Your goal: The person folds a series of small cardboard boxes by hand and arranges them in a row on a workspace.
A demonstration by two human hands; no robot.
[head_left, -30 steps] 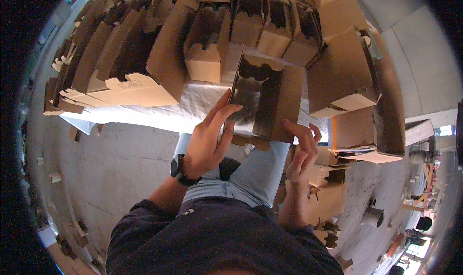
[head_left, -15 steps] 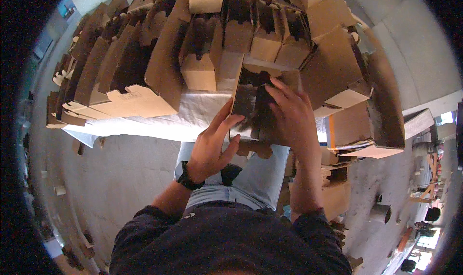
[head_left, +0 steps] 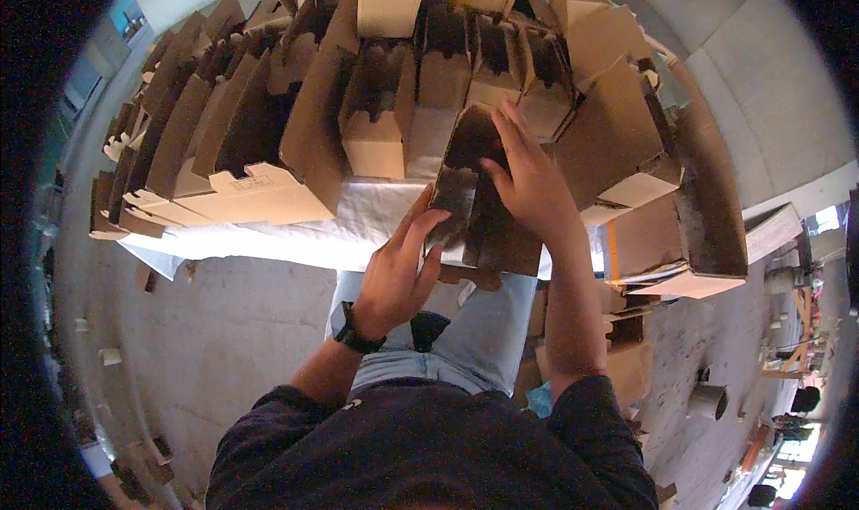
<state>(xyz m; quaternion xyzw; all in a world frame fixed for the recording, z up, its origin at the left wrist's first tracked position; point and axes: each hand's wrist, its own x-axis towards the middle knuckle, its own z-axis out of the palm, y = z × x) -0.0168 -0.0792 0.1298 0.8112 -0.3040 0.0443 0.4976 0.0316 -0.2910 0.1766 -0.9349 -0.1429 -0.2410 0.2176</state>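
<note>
A narrow open-topped cardboard box [head_left: 458,208] with a dark inside lies in front of me at the table's near edge, its long side pointing away. My left hand [head_left: 403,273] is closed on its left wall near the front end, a finger curling over the edge. My right hand [head_left: 537,183] has the right wall between thumb and fingers, the thumb on the inner side and the fingers reaching toward the far end. A notched flap [head_left: 470,279] hangs at the box's near end, over my legs.
A white cloth [head_left: 371,210] covers the table. Tall open boxes [head_left: 259,188] are packed on the left, smaller boxes [head_left: 376,143] behind, and larger boxes [head_left: 617,143] on the right. More cardboard [head_left: 631,367] and a cylinder [head_left: 709,401] are on the floor at right.
My right hand has shifted toward the box's far end, its thumb now spread from the fingers. The box looks slightly more tilted to the right. My left hand has barely moved.
</note>
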